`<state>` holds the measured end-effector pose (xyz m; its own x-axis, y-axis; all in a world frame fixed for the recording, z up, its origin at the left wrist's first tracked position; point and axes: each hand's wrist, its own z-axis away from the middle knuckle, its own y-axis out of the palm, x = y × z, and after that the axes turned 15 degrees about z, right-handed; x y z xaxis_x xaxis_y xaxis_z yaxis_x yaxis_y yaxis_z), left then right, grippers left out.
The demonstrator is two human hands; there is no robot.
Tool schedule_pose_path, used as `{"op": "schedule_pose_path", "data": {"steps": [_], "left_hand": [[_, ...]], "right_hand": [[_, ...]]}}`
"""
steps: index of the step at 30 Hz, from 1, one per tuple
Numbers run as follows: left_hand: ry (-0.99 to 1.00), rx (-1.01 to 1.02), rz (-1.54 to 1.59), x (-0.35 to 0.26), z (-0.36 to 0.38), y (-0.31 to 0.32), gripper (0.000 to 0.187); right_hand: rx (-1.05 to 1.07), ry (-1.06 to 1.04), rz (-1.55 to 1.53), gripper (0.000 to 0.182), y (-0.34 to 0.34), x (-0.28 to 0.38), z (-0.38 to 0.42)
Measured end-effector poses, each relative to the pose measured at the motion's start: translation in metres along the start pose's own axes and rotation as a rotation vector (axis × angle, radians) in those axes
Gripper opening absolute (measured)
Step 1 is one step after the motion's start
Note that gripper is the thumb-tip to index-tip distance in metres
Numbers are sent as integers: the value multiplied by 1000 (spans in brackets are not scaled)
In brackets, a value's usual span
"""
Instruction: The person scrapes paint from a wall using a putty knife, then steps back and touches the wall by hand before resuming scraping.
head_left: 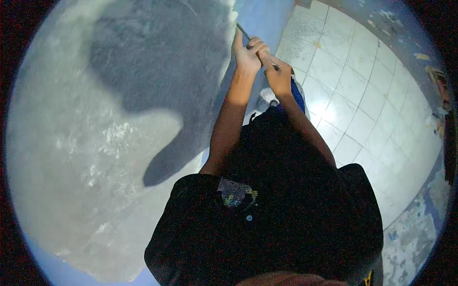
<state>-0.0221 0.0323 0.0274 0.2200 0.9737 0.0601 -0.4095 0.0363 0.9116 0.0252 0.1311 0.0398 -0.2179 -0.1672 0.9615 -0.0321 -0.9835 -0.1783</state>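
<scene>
Both the left hand (246, 53) and right hand (278, 74) clamp a thin dark metal tool (244, 33) against the grey plastered wall's (119, 95) edge, beside open white tiled floor (353, 95).

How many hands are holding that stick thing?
2. The left hand grips the tool nearer the grey wall; the right hand grips just behind it.

Single head view, steeply downward, close over torso (267, 209) and wall (119, 95).

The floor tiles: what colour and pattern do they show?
White square floor tiles in a grid with thin dark joints; the head view shows them.
</scene>
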Motion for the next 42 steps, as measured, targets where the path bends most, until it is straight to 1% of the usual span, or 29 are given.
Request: {"op": "schedule_pose_path", "data": {"steps": [1,2,3,4,5,8,9,12,13,15,17,18,19,20,21,23,24,25,26,27,29,30,31,33,34,37,40,41,42], "left_hand": [[21,-31,-15,1,2,1,49],[43,-63,-31,2,5,7,51],[-41,37,-94,-1,17,0,60],[-41,10,-228,-4,32,-8,60],[-43,-13,-364,-6,48,-15,60],[-7,-90,-668,-18,98,-62,58],[22,-111,-755,-22,111,-75,57],[103,-324,-883,-28,155,-91,58],[122,-334,-841,-33,166,-105,57],[154,-356,-757,-43,180,-151,53],[314,-437,-774,-34,205,-203,43],[351,-478,-724,-31,217,-249,44],[388,-519,-668,-29,228,-311,45],[373,-635,-682,-28,237,-401,42],[457,-566,-737,-9,268,-461,40],[372,-769,-697,32,321,-469,40],[326,-850,-657,56,354,-466,39],[315,-874,-619,76,373,-463,39],[299,-900,-575,98,396,-463,39],[293,-909,-537,117,414,-465,38],[293,-897,-472,150,433,-456,38],[291,-872,-450,161,435,-461,38],[281,-852,-438,169,433,-459,37],[254,-835,-422,189,430,-455,37],[240,-833,-428,197,431,-454,36],[209,-825,-497,199,407,-438,36],[181,-827,-688,177,336,-383,35],[127,-871,-831,165,301,-389,33],[161,-694,-913,157,281,-391,33]], "right_hand": [[43,116,-49,31,-4,4,0],[58,140,-74,32,-9,4,-3],[70,163,-98,34,-14,1,-5],[79,184,-122,35,-17,-1,-9],[70,152,-48,39,-18,-3,-14],[40,-4,129,35,-18,8,-29],[16,-62,114,34,-16,18,-28],[45,-238,179,32,-8,7,-26],[78,-295,245,32,-7,-6,-20],[142,-405,380,32,-5,-40,-7],[285,-518,394,32,-19,-61,11],[362,-569,403,32,-29,-70,23],[410,-434,524,34,-40,-78,35],[454,-302,642,35,-50,-86,43],[398,-285,694,36,-59,-124,41],[321,-244,831,41,-86,-218,35],[351,-116,796,45,-110,-259,40],[327,-45,1228,39,-132,-327,32],[190,182,1185,39,-158,-360,52],[320,82,1307,38,-187,-380,66],[566,-98,1399,31,-240,-419,90],[476,-397,1734,14,-251,-505,91],[338,-402,1717,13,-266,-557,97],[254,114,1362,19,-277,-450,127],[195,230,1245,22,-282,-419,141],[98,380,1044,31,-315,-372,192],[13,445,823,30,-354,-396,218],[-12,479,718,30,-369,-404,228],[-40,529,592,30,-384,-411,242]]}}
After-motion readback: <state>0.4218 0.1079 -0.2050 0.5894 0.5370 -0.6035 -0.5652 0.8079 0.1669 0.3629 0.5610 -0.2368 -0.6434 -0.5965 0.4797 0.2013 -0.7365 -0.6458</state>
